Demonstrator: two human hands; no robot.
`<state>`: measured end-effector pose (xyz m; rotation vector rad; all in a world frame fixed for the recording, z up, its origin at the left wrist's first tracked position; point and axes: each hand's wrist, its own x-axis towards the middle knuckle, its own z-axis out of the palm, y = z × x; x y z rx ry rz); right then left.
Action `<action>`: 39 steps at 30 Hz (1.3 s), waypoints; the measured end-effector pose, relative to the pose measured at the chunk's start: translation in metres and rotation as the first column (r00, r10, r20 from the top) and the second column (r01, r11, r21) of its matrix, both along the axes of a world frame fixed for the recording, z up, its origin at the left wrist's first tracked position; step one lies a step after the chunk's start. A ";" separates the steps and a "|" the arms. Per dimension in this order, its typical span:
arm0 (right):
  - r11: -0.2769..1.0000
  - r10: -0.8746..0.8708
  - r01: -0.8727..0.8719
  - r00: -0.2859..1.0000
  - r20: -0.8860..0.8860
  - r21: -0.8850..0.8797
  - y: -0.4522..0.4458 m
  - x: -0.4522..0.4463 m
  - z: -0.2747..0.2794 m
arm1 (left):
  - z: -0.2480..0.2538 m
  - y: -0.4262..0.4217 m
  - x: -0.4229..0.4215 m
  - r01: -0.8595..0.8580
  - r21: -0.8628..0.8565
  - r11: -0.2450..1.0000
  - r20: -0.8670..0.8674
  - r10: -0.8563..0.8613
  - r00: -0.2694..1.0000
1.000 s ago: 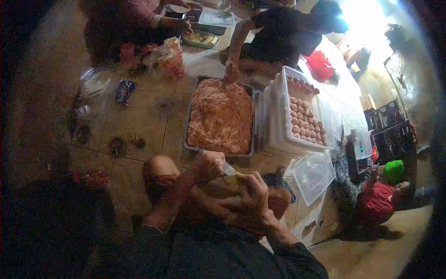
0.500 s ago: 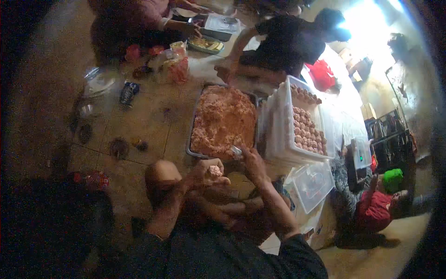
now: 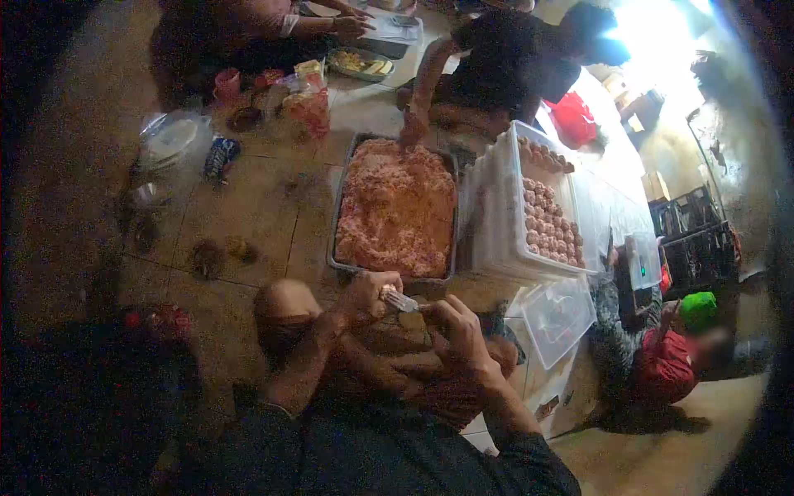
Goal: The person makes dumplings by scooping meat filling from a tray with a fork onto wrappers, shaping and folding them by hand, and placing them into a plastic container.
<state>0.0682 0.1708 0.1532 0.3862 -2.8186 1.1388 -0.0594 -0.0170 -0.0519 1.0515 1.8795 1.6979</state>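
My left hand [image 3: 371, 296] is closed in a fist around a portion of pink minced meat, of which a little pale part shows at the thumb side. My right hand [image 3: 460, 332] grips the handle of a metal fork [image 3: 404, 302]. The fork's head touches or nearly touches the meat at my left fist; the contact is too small to make out. Just beyond both hands lies a dark rectangular tub [image 3: 334, 248] filled with pink minced meat [image 3: 397, 215].
Right of the tub stands a stack of white plastic trays [image 3: 496, 223], the top one holding rows of meatballs [image 3: 547, 219]. A clear lid [image 3: 559, 322] lies nearby. Across the tub, a co-worker's hand [image 3: 413, 131] reaches into the meat. Bags and a plate [image 3: 361, 64] lie beyond.
My right hand has drawn the fork back from the tub to my left fist. My left hand has risen slightly and turned. The co-worker's hand has moved up toward the tub's far edge.
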 end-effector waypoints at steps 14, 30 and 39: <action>0.932 -0.328 0.291 0.931 -0.159 -0.216 0.028 -0.079 -0.068 | 0.107 -0.029 0.045 0.010 -0.008 1.000 0.171 -0.008 0.985; 0.993 -0.118 0.118 0.993 0.016 0.023 -0.001 0.018 0.008 | 0.062 -0.001 0.026 0.035 -0.026 0.999 0.105 -0.032 0.994; 0.966 -0.216 0.216 0.976 0.018 -0.141 -0.004 0.020 -0.010 | 0.060 0.000 0.030 -0.119 -0.006 0.993 0.038 0.119 0.992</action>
